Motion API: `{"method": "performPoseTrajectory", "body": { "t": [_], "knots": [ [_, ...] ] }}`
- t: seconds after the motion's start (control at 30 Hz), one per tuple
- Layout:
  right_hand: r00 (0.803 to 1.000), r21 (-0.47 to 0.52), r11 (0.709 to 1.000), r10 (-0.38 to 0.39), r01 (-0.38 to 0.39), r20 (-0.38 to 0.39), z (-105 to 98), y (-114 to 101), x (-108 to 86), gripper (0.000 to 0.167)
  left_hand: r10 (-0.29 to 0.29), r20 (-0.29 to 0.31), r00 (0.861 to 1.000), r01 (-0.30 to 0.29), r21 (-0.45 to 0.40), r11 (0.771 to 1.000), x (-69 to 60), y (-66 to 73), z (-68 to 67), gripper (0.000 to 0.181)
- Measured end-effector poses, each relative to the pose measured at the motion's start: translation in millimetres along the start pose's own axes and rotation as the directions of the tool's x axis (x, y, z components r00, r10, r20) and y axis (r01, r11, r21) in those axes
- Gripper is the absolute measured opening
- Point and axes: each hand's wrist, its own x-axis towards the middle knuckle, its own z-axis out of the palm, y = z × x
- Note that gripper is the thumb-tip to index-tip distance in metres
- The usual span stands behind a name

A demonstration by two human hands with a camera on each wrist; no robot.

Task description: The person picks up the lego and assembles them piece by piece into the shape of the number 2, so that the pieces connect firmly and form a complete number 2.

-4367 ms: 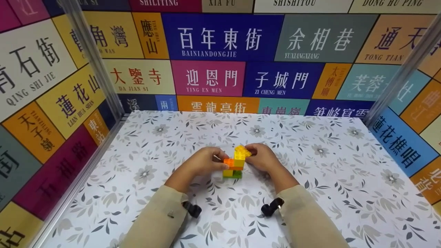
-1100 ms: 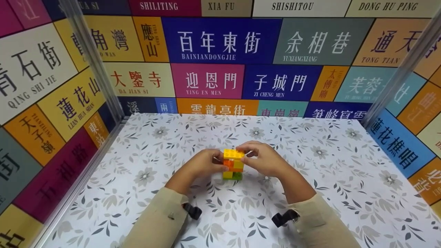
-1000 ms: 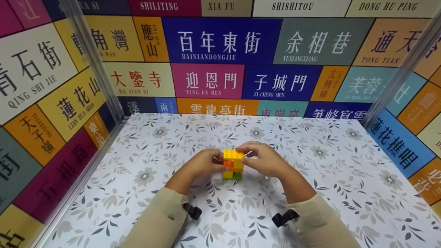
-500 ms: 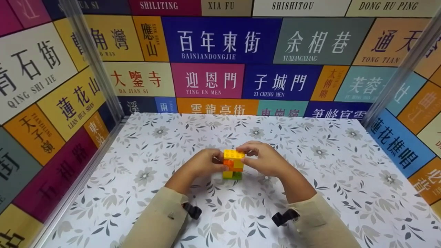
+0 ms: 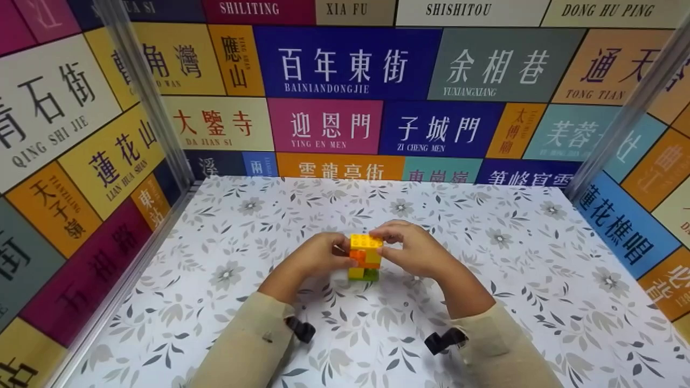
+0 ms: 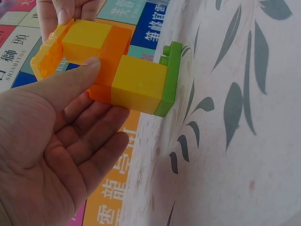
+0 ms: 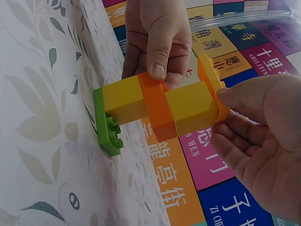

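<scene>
Toy building bricks form a small upright stack on the table. A thin green brick (image 6: 170, 82) is at the bottom. On it stands a yellow block (image 6: 138, 84), then a flat orange brick (image 7: 157, 108), then a second yellow block (image 7: 192, 108), offset from the lower one. A flat amber-yellow brick (image 5: 362, 242) lies across the top, overhanging toward the left. My left hand (image 5: 322, 254) pinches the orange brick between thumb and fingers. With thumb and fingertips my right hand (image 5: 414, 250) grips the amber-yellow brick's right end. Whether that brick is fully seated, I cannot tell.
The table (image 5: 232, 323) has a white covering with grey flowers and leaves. Behind it and along both sides rise panels (image 5: 347, 62) of coloured street-name signs. Clear corner posts (image 5: 156, 102) stand at the back. Black straps (image 5: 302, 328) hang at both sleeve cuffs.
Since the earliest frame, the amber-yellow brick has gone from tilted at the stack's right side to lying across its top. My right hand shifted its grip; over the last second both hands stay nearly still.
</scene>
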Motion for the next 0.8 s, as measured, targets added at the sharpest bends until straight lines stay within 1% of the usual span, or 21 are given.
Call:
{"method": "performPoseTrajectory", "body": {
  "t": [0.2, 0.4, 0.53, 0.8],
  "knots": [
    [1.0, 0.009, 1.0, 0.005, -0.005, 0.005, 0.7, 0.5, 0.1, 0.035, 0.007, 0.002, 1.0, -0.007, -0.005, 1.0, 0.4, -0.5, 0.0, 0.02],
    [1.0, -0.025, 1.0, 0.006, -0.006, 0.006, 0.9, -0.4, -0.3, 0.036, 0.018, -0.006, 1.0, -0.018, 0.017, 1.0, 0.7, -2.0, 0.5, 0.02],
    [1.0, -0.048, 0.998, 0.027, -0.027, 0.004, 1.2, -2.3, -0.7, 0.036, 0.02, -0.012, 1.0, -0.02, 0.028, 0.999, -0.1, -2.0, 0.6, 0.02],
    [0.998, -0.07, 0.996, 0.062, -0.062, 0.003, 2.5, -4.9, -0.5, 0.035, -0.006, 0.0, 1.0, 0.006, 0.025, 1.0, 0.9, -1.1, 0.3, 0.02]
  ]
}}
